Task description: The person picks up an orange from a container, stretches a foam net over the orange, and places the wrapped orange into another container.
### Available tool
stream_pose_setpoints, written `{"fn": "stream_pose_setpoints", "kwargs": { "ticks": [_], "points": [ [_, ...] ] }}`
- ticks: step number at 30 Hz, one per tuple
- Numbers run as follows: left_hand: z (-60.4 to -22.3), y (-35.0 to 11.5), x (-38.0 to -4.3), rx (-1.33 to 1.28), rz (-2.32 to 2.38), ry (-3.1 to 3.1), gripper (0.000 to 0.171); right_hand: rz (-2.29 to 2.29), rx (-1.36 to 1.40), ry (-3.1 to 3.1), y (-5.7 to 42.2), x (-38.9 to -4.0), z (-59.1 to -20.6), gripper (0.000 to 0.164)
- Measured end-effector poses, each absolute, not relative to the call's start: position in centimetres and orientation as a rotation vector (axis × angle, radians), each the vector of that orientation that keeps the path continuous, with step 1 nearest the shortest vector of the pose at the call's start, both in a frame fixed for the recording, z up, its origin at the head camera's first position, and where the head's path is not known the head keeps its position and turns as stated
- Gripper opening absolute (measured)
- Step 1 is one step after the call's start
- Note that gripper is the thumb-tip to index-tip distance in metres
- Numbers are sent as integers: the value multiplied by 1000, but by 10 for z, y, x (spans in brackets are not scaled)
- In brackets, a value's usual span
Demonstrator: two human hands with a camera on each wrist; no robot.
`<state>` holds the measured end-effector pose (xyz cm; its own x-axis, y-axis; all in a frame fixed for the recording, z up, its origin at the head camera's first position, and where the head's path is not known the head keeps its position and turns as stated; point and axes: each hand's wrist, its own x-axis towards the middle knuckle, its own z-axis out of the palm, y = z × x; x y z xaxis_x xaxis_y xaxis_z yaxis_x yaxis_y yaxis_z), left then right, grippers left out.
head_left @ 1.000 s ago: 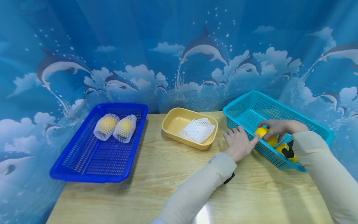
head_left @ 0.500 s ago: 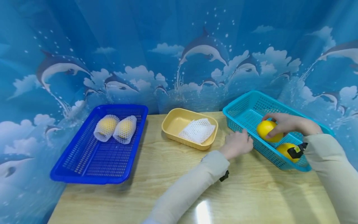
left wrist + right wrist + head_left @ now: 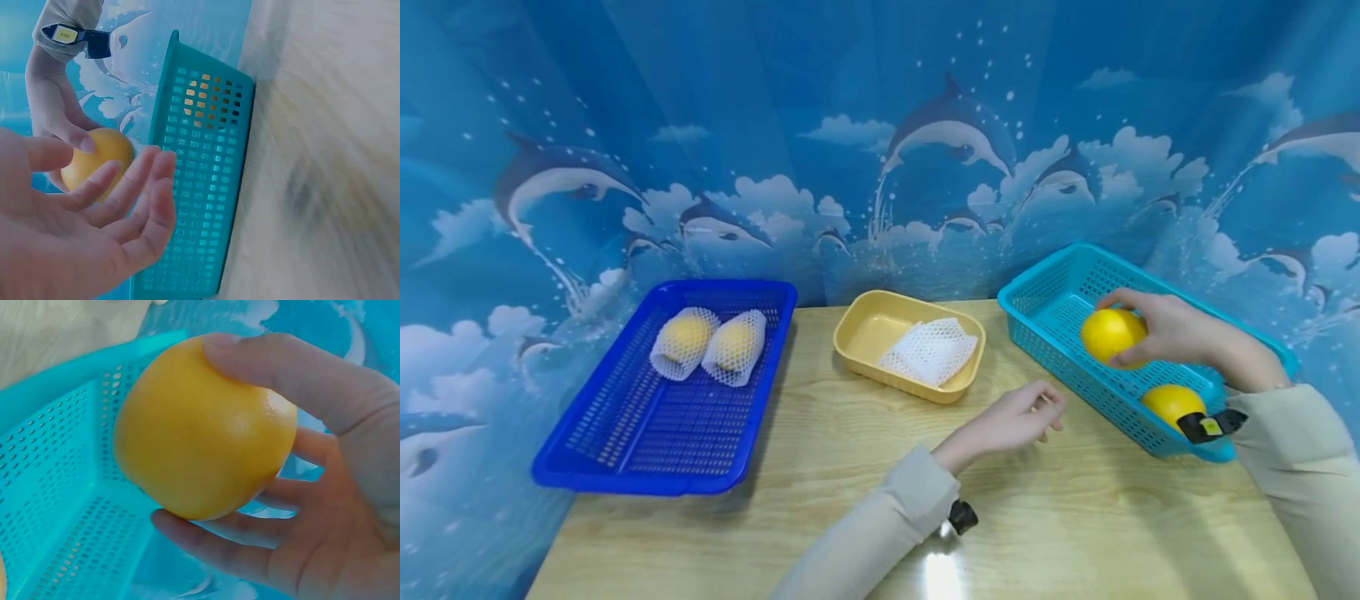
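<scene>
My right hand (image 3: 1172,329) holds a smooth, round yellow-orange fruit (image 3: 1112,335) over the turquoise perforated basket (image 3: 1052,350). In the right wrist view the thumb lies across the fruit's top, with fingers (image 3: 219,547) around its far side and underneath. A second such fruit (image 3: 1172,404) sits at the basket's near end, partly covered by the wrist strap. My left hand (image 3: 1011,421) hovers over the table just left of the basket, its fingers loosely curled and holding nothing. In the left wrist view this hand (image 3: 94,219) overlaps the held fruit and the basket wall.
At the left stands a dark blue basket (image 3: 685,425) with two yellow fruits (image 3: 685,337) in white foam nets. Between the baskets, a small yellow tray (image 3: 865,321) contains white foam netting (image 3: 928,350). A dolphin-print curtain (image 3: 775,125) hangs behind the wooden table (image 3: 820,475).
My right hand has lifted the fruit up from among the basket's contents. The left hand has drawn back from the basket's rim, toward the left and nearer to me.
</scene>
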<state>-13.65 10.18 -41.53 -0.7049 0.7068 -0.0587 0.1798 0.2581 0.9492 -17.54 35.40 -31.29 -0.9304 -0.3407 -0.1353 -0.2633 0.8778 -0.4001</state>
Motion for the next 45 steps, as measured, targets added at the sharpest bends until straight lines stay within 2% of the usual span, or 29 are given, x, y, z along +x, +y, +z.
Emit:
{"fn": "stream_pose_setpoints", "kwargs": {
  "ticks": [10,23,27,30,36,41,45],
  "points": [
    [-432,53,-114,787,1611,2003,30,-583,-746,3013,315,-137,-296,75],
    [-459,13,-79,643,1808,1801,31,-738,-1106,3061,254,-93,-316,79],
    [-470,3,-77,732,1861,1711,39,-829,-1132,3010,237,-84,-332,79],
    [-477,-6,-78,827,1861,1668,52,-940,-1118,2950,225,-77,-349,79],
    [-489,-24,-76,799,1858,1708,71,-1212,-1153,2830,195,-70,-393,83],
    [-503,-32,-76,742,1967,1666,72,-1411,-1194,2727,176,-68,-427,80],
    [-512,-35,-78,674,2056,1667,66,-1524,-1171,2682,168,-70,-449,78]
  ]
}}
